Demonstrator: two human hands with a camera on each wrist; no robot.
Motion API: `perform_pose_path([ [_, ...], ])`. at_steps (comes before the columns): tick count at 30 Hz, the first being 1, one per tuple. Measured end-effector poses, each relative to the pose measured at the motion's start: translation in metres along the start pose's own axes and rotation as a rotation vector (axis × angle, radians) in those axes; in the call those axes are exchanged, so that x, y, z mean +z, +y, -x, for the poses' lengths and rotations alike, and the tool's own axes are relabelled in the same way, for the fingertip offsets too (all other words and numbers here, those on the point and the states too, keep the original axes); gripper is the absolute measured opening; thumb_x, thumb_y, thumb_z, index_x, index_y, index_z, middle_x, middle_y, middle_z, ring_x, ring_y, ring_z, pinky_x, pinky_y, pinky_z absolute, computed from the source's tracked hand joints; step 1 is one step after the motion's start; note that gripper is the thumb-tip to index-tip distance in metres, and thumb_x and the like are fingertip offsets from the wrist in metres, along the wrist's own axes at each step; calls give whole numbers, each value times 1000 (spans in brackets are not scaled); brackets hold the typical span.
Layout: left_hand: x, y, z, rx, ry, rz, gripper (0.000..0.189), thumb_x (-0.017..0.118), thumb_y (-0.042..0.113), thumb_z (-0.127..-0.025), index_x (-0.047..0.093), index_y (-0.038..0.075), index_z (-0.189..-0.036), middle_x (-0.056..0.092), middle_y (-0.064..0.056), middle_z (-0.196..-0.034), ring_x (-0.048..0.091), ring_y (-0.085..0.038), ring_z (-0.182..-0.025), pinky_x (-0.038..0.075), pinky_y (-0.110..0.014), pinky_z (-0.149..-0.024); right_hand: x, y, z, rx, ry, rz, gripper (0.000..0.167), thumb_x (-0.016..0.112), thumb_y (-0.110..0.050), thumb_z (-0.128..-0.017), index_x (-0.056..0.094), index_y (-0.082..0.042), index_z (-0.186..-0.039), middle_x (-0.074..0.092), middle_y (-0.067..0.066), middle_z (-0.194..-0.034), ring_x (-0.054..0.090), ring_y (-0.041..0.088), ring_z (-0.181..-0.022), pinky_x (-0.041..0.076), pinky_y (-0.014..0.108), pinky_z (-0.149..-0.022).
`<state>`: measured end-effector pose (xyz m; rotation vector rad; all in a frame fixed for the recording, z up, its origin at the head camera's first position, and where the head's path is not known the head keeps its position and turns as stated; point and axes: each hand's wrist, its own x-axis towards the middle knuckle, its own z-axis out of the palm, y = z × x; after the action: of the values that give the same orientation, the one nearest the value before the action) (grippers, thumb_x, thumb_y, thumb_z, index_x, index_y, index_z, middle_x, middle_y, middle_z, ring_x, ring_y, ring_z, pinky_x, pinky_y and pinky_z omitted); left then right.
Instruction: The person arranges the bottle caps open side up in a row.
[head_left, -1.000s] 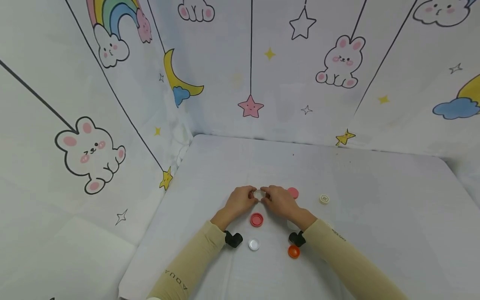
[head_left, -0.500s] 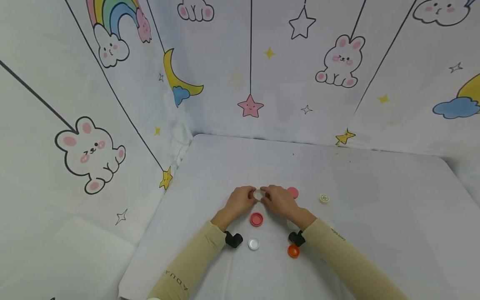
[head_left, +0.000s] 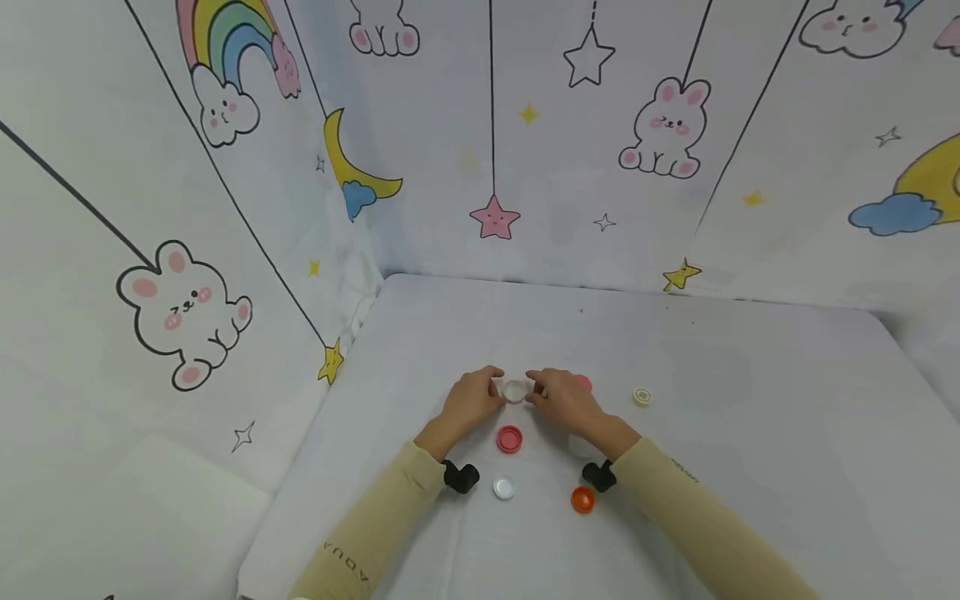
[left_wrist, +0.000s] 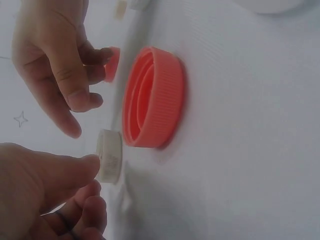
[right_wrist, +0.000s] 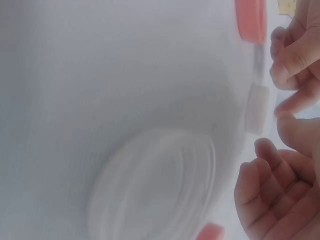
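A white bottle cap (head_left: 514,392) lies on the white table between both hands, its raised rim facing up. My left hand (head_left: 472,398) is at the cap's left side, thumb and fingers parted; in the left wrist view its thumb tip overlaps the cap's edge. On the other side my right hand (head_left: 564,402) has its fingers loosely bent, and in the left wrist view they stand apart from the cap. Neither hand grips anything. Just nearer than the white cap is a coral-red ribbed cap (left_wrist: 154,97), hollow side up.
A pink cap (head_left: 583,382) sits behind the right hand, with a cream cap (head_left: 642,397) farther right. Nearer lie a small white cap (head_left: 504,487) and an orange cap (head_left: 582,499). A large whitish lid (right_wrist: 155,185) is beside the right wrist.
Both hands held the white cap by its sides earlier; now they have let go and drawn slightly apart, leaving it on the table. The head view has shifted a little.
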<state>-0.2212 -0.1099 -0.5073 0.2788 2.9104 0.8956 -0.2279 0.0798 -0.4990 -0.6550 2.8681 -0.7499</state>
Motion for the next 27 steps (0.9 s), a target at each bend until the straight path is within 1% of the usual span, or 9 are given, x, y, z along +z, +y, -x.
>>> perform_pose_path([
  [3, -1, 9, -4, 10, 2, -6, 43, 75, 17, -85, 62, 6, -124, 59, 5, -74, 52, -10, -64, 43, -27, -61, -8, 7, 5, 12, 5, 8, 45, 72, -21, -90, 61, -4, -130, 66, -3, -88, 56, 12, -75, 50, 32, -71],
  [6, -1, 18, -7, 14, -13, -5, 42, 74, 20, -85, 63, 8, -124, 58, 5, -74, 52, -11, -65, 43, -27, -62, -15, 14, 11, 31, 10, 21, 47, 72, -24, -89, 61, -5, -131, 66, -4, -87, 56, 12, -74, 50, 32, -72],
  [11, 2, 32, -13, 41, -37, -3, 40, 74, 21, -86, 64, 10, -124, 58, 5, -74, 52, -11, -65, 42, -26, -62, -24, 27, 19, 59, 22, 31, 49, 74, -24, -88, 61, -4, -131, 64, -3, -84, 55, 11, -71, 49, 29, -67],
  [16, 7, 45, -20, 74, -61, -2, 40, 74, 22, -86, 64, 9, -124, 58, 5, -75, 52, -10, -64, 42, -26, -60, -35, 39, 29, 82, 39, 15, 50, 75, -22, -87, 61, -1, -130, 63, -2, -83, 54, 13, -71, 48, 28, -65],
  [21, 14, 58, -26, 93, -82, -3, 40, 74, 22, -86, 64, 9, -123, 60, 3, -76, 53, -10, -65, 43, -26, -61, -43, 49, 39, 119, 39, 13, 50, 74, -24, -88, 60, -3, -132, 66, -1, -87, 53, 14, -72, 47, 28, -65],
  [24, 20, 66, -30, 97, -101, -3, 40, 74, 23, -86, 64, 9, -123, 59, 3, -76, 53, -10, -65, 43, -26, -61, -47, 56, 44, 149, 41, 17, 50, 74, -25, -88, 60, -5, -132, 66, 0, -88, 53, 14, -73, 47, 28, -66],
  [27, 27, 75, -35, 103, -122, -1, 41, 74, 23, -86, 64, 9, -123, 59, 3, -76, 53, -10, -66, 42, -26, -62, -50, 64, 50, 155, 68, 19, 48, 75, -23, -87, 62, -5, -130, 66, 0, -85, 54, 15, -71, 48, 30, -64],
])
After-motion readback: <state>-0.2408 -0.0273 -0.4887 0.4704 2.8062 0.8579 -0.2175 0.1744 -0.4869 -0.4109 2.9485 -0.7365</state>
